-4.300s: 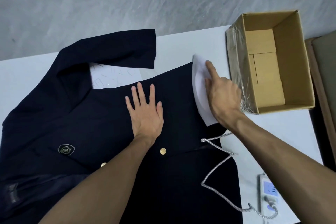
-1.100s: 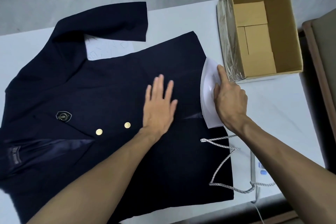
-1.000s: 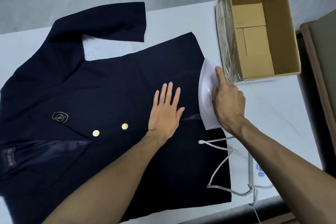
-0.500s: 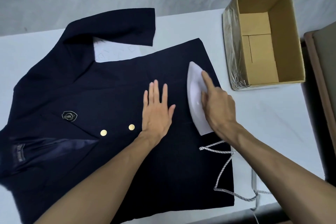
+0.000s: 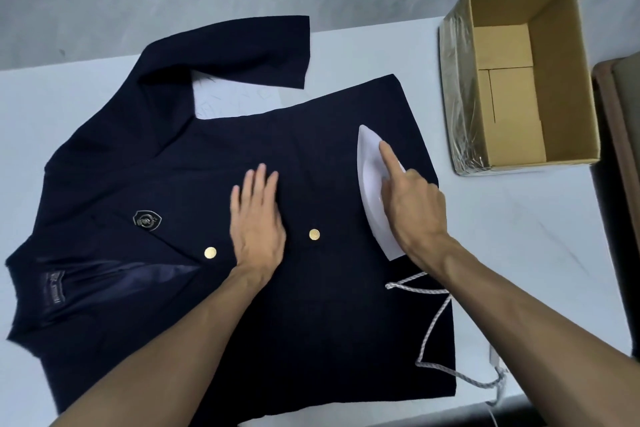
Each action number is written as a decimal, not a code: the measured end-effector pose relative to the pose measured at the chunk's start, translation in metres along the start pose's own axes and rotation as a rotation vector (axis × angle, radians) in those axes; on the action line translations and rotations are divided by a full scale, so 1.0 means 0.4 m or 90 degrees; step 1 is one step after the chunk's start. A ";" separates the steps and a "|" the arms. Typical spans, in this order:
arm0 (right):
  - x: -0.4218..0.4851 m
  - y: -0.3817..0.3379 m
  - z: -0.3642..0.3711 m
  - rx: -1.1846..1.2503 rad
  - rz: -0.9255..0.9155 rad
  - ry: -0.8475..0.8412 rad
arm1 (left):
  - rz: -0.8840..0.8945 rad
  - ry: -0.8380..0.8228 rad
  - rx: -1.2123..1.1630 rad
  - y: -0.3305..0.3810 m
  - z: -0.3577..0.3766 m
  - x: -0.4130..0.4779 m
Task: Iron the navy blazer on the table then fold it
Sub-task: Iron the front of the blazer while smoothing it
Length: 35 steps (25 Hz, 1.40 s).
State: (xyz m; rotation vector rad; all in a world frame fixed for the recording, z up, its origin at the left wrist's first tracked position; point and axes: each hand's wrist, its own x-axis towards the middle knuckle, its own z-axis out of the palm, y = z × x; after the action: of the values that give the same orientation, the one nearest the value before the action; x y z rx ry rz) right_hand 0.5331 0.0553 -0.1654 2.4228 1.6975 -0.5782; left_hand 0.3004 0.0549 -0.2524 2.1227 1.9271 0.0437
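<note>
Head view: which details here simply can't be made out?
- Iron handle: head view, covered by the right hand.
- Label text inside the navy blazer: too small.
- Cord end: hidden behind the right forearm at the lower edge.
- Left hand: fingertips blurred.
</note>
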 end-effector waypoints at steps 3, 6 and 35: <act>-0.033 -0.047 0.007 0.058 -0.021 -0.024 | -0.071 -0.024 0.005 -0.051 0.002 -0.009; -0.083 -0.106 0.045 0.002 -0.047 -0.042 | -0.051 -0.048 0.013 -0.064 0.020 -0.011; 0.039 -0.418 -0.037 -0.047 -0.326 0.019 | -0.180 0.097 -0.031 -0.393 -0.159 0.068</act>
State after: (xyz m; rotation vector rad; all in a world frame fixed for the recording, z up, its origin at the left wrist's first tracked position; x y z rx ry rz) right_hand 0.3866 0.1340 -0.1388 1.9496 2.3196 -0.5191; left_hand 0.1375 0.1051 -0.2302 1.8445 2.2715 0.1980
